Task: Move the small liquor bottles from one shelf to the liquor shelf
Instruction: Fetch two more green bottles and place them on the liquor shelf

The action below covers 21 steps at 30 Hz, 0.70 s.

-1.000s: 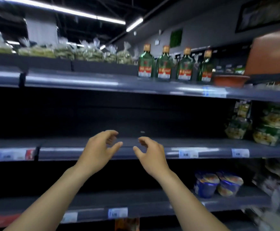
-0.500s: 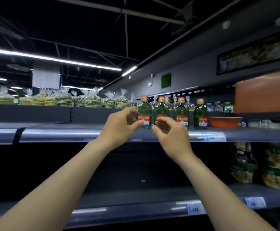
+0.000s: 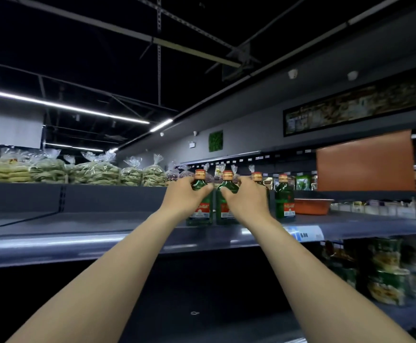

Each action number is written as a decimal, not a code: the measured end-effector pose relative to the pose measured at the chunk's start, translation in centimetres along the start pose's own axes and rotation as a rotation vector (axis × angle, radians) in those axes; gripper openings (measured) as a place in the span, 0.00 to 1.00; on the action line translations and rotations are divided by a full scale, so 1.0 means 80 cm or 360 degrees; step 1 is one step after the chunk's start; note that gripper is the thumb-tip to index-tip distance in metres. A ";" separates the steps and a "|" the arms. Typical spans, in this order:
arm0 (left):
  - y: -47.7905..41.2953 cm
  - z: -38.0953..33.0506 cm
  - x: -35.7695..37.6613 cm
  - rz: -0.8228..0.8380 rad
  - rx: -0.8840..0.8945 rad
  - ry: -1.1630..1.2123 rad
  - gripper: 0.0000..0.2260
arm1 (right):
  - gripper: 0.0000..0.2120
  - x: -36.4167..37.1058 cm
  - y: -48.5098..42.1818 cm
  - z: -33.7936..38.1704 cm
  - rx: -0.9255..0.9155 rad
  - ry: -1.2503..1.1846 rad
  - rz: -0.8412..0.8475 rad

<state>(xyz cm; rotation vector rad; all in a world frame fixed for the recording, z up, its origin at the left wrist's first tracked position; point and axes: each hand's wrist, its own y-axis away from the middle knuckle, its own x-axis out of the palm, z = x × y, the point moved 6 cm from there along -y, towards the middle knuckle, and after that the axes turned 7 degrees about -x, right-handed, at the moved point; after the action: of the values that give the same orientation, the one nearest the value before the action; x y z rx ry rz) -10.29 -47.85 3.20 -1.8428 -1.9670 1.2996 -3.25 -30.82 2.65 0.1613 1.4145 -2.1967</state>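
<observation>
Several small green liquor bottles with orange caps and red-and-white labels stand in a row on the top shelf (image 3: 103, 229). My left hand (image 3: 185, 198) is wrapped around the shoulder of the leftmost bottle (image 3: 200, 215). My right hand (image 3: 247, 200) grips the second bottle (image 3: 223, 214) beside it. Both bottles rest upright on the shelf. A third bottle (image 3: 257, 177) is mostly hidden behind my right hand, only its cap showing. The fourth bottle (image 3: 285, 199) stands free to the right.
An orange tray (image 3: 312, 206) sits right of the bottles, with an orange board (image 3: 365, 162) above it. Bagged green noodles (image 3: 90, 169) line the ledge behind on the left. Packaged goods (image 3: 385, 268) fill the lower right shelves. A price tag (image 3: 303, 234) hangs on the shelf edge.
The view tilted up from the lower shelves to the top shelf. Both hands rose and reached forward, then closed on the two leftmost bottles.
</observation>
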 end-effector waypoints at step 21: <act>-0.018 0.007 0.010 -0.0018 -0.0081 0.0622 0.10 | 0.19 -0.014 -0.016 0.020 0.0346 -0.0181 -0.0194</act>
<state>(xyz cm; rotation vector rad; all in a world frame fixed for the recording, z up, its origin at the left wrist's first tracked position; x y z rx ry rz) -11.91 -47.20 3.46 -1.9266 -1.8091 0.8122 -2.63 -31.41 4.84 0.0259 1.1502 -2.4167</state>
